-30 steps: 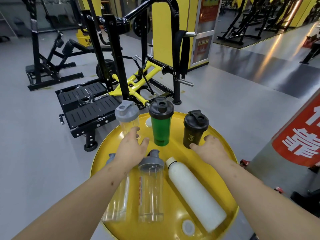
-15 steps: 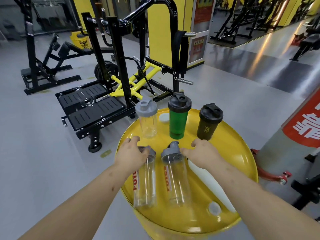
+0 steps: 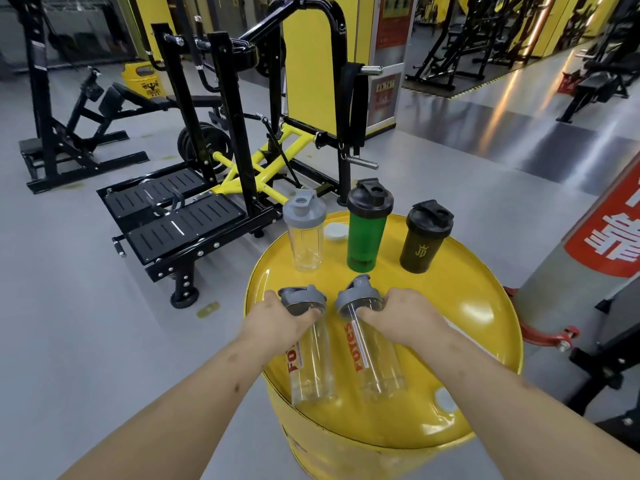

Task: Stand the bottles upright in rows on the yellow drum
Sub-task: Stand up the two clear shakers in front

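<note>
Here, in the head view, much of each clear plastic bottle's neck is covered by the hand gripping it. The left hand (image 3: 277,323) closes its fingers around the left clear bottle with grey lid and red lettering (image 3: 310,355), just under the cap; the right hand (image 3: 403,317) clasps the right clear bottle of the same kind (image 3: 372,351) the same way. Both bottles are tilted, lids raised toward the far side, bases low near the front rim; whether the bases touch the surface is hard to tell through the transparent plastic. The red lettering is partly hidden on the left one. Behind them three bottles stand upright in a row: a short clear shaker with grey lid (image 3: 305,233), a green shaker with black lid (image 3: 367,226) and a black shaker with a pale logo (image 3: 424,237). They rest on the glossy yellow steel drum (image 3: 478,327), whose top has two white bungs. Around it lie grey gym floor, a black and yellow weight machine (image 3: 239,140) and a red banner (image 3: 609,233) cut off at the right edge.
</note>
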